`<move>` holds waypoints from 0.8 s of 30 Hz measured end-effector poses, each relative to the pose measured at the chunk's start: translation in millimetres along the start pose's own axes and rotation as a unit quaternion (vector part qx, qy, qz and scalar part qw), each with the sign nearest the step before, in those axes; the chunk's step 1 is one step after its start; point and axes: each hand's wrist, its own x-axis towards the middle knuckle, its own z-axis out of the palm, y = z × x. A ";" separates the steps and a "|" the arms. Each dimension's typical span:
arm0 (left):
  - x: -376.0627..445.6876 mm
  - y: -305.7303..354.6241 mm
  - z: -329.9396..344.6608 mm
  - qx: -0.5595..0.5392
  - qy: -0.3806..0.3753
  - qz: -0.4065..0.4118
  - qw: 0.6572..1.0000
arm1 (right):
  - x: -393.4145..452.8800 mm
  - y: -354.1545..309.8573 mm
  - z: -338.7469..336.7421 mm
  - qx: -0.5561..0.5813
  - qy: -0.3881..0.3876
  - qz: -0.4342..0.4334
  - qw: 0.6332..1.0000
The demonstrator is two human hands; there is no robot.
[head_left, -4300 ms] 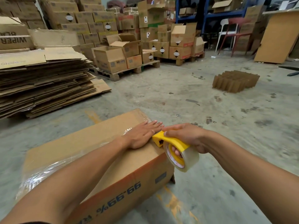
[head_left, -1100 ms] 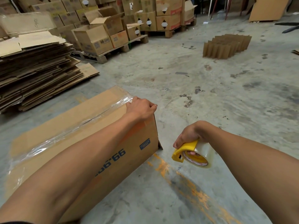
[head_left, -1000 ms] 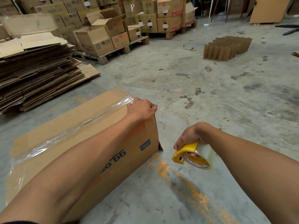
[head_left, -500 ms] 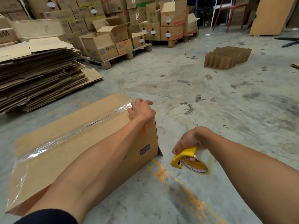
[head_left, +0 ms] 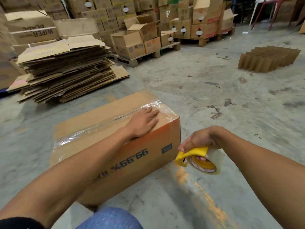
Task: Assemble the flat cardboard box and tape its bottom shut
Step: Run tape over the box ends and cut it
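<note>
An assembled brown cardboard box (head_left: 132,156) stands on the concrete floor with upside-down "99.99%" print on its near side. Clear tape (head_left: 92,131) runs along the seam of its upper face, wrinkled at the right end. My left hand (head_left: 145,123) lies flat on that face near the right end, fingers spread over the tape. My right hand (head_left: 201,141) holds a yellow tape dispenser (head_left: 198,161) with a clear roll, just right of the box's near right corner and apart from it.
A tall stack of flattened cartons (head_left: 66,70) lies to the left. Pallets of boxes (head_left: 148,38) line the back. A cardboard divider grid (head_left: 269,58) stands far right. My knee in blue jeans (head_left: 112,219) is at the bottom. An orange floor stripe (head_left: 206,197) runs under the dispenser.
My left hand has opened from gripping the box's right edge to lying flat on top. The view has shifted, and the dispenser has stayed beside the box's corner.
</note>
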 end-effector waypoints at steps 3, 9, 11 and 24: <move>-63.2 -35.5 -12.0 0.015 -0.047 0.015 0.999 | 4.9 -17.7 9.3 0.000 -0.015 -0.025 1.000; -183.8 -111.0 -44.0 0.114 -0.119 -0.004 0.986 | 24.7 -48.1 30.4 -0.042 -0.061 -0.047 0.996; -201.6 -128.5 -49.5 0.134 -0.121 -0.020 0.983 | 30.5 -56.3 36.5 -0.050 -0.069 -0.053 0.995; -117.4 -62.9 -19.1 0.094 -0.060 0.005 0.994 | -1.1 -82.3 12.6 -0.010 -0.071 -0.123 0.990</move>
